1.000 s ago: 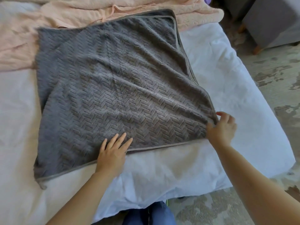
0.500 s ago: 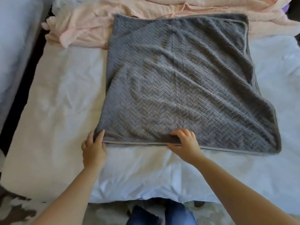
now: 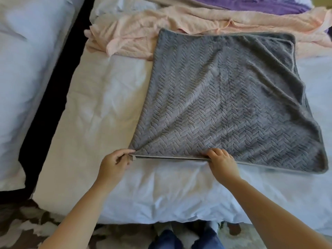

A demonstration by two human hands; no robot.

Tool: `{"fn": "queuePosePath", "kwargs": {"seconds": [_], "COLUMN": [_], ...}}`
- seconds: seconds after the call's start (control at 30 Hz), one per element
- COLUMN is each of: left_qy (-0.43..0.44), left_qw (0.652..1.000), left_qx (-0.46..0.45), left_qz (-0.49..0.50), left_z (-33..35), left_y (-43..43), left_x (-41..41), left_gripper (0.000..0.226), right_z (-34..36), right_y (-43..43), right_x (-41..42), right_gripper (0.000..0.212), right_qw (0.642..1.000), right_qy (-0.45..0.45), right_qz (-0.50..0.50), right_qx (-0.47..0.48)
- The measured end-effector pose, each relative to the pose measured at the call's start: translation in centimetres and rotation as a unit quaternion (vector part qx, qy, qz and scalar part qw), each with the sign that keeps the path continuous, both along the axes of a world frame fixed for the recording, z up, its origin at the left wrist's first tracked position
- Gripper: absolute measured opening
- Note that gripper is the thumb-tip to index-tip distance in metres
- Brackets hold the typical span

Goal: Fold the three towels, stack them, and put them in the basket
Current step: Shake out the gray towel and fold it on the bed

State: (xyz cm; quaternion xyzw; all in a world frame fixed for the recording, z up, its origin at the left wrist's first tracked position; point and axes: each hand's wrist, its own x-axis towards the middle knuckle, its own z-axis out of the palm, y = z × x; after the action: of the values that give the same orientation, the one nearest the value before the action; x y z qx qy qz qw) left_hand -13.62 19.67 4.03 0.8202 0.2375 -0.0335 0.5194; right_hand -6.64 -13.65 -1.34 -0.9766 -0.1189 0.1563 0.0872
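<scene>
- Grey towel (image 3: 224,108): herringbone weave, folded double. It lies flat on the white bed sheet (image 3: 100,108), filling the view from centre out to 3 o'clock. Its two layered edges show at the far-right corner.
- Your left hand (image 3: 115,164): at 7 o'clock of the grey towel. Thumb and fingers pinch the near-left corner, and the small hem tab sticks out just beside the fingertips.
- Your right hand (image 3: 221,162): at 6 o'clock of the towel. The fingers are curled over the near hem and grip it about midway along. The hem runs taut between your two hands.
- Pink towel (image 3: 136,33): rumpled and unfolded at 11 to 1 o'clock. The grey towel's far edge lies over it.
- Purple towel (image 3: 251,4): at 1 o'clock, beyond the pink one and partly under it.
- Second white bed (image 3: 27,69): at 9 o'clock, set apart by a dark gap.
- Patterned floor (image 3: 27,221): at 7 o'clock.
- Your jeans (image 3: 185,239): at 6 o'clock, at the bed's near edge.
</scene>
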Motion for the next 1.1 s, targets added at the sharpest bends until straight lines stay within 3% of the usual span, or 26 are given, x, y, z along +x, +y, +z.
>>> {"fn": "queuePosePath", "kwargs": {"seconds": [0.1, 0.17, 0.3, 0.5, 0.57, 0.77, 0.9, 1.0, 1.1], "left_qy": [-0.042, -0.061, -0.119, -0.253, -0.293, -0.293, -0.301, -0.31, -0.3], "left_qw": [0.997, 0.997, 0.989, 0.956, 0.944, 0.952, 0.953, 0.947, 0.944], "left_qx": [-0.053, -0.049, 0.032, 0.129, 0.121, 0.075, 0.038, 0.011, -0.043], "left_qz": [0.024, -0.006, -0.076, -0.076, -0.093, -0.045, 0.025, 0.084, 0.129], "left_z": [2.8, 4.9, 8.7, 13.8, 15.3, 18.9, 20.5, 20.9, 20.3], "left_y": [0.9, 0.6, -0.2, -2.6, -4.2, -8.5, -9.9, -10.6, -10.9], "left_x": [0.6, 1.6, 4.7, 10.1, 11.7, 17.6, 21.8, 24.5, 27.0], "left_gripper": [0.038, 0.033, 0.034, 0.008, 0.007, 0.016, 0.017, 0.019, 0.016], "right_z": [1.8, 3.5, 8.0, 14.1, 15.1, 18.0, 19.3, 18.7, 17.5], "right_y": [-0.7, -1.1, -2.8, -6.0, -6.8, -9.5, -12.0, -13.6, -14.4], "right_x": [0.0, 0.3, 1.9, 4.5, 5.5, 10.2, 14.4, 17.4, 20.4], "right_gripper": [0.029, 0.023, 0.02, 0.016, 0.016, 0.01, 0.014, 0.023, 0.031], "right_qw": [1.0, 0.995, 0.986, 0.982, 0.978, 0.934, 0.953, 0.977, 0.989], "right_qy": [-0.011, -0.022, -0.037, -0.108, -0.117, -0.133, -0.136, -0.125, -0.094], "right_qz": [-0.026, -0.06, -0.093, -0.069, -0.08, -0.165, -0.086, -0.016, -0.01], "right_qx": [0.003, 0.071, 0.136, 0.141, 0.152, 0.288, 0.256, 0.173, 0.112]}}
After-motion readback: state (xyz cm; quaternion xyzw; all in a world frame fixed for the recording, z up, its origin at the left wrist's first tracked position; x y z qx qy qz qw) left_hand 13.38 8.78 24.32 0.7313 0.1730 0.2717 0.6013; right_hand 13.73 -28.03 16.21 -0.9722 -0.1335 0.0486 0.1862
